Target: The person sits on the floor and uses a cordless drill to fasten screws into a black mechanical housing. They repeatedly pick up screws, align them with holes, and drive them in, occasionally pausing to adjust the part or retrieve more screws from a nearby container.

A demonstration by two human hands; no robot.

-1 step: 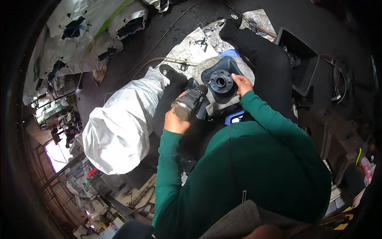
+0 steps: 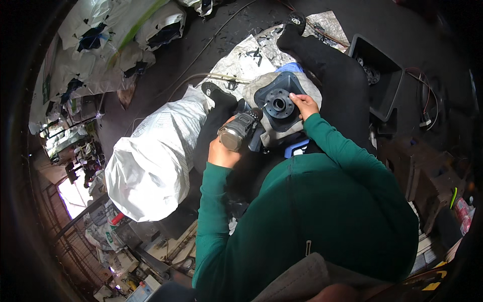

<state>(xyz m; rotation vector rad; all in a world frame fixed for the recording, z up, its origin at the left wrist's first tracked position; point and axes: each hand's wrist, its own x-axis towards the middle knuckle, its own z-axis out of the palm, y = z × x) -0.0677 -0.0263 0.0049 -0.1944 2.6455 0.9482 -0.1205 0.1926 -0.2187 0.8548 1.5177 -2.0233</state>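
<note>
My left hand (image 2: 221,152) grips a grey and black cordless drill (image 2: 242,129), its nose pointing at a dark plastic part with a round hub (image 2: 278,103). My right hand (image 2: 304,105) rests on the right edge of that part and steadies it. The part lies on a grey cloth (image 2: 282,135) over my lap. Both of my arms are in green sleeves. My legs, in black, stretch away from me on either side of the part.
A large white sack (image 2: 151,166) lies to my left. A crinkled silver sheet (image 2: 246,55) covers the dark floor ahead. A black open box (image 2: 377,75) stands at the right, with wires (image 2: 427,108) beyond it. More white bags (image 2: 115,40) pile up at the far left.
</note>
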